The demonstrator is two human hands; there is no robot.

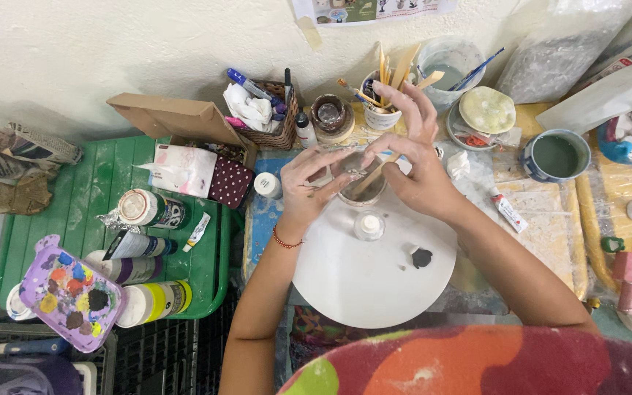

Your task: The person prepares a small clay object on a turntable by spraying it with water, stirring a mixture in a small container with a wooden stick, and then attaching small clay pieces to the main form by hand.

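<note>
At frame centre, the left hand (pixel 309 186) cups a small glass jar (pixel 356 186) on the white disc (pixel 374 263), steadying it. The right hand (pixel 415 164) pinches a wooden stick (pixel 371 174) angled into the jar, its other fingers spread clear. A paint palette (pixel 71 292) lies lower left.

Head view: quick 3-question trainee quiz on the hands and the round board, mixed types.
1. True or false: the left hand touches the clear cup.
2. The right hand holds: A) a wooden stick B) a paint tube C) scissors.
3. Fill in: the small dark lump lies on the white ____.

Key: 1 true; 2 A; 3 board.
</note>
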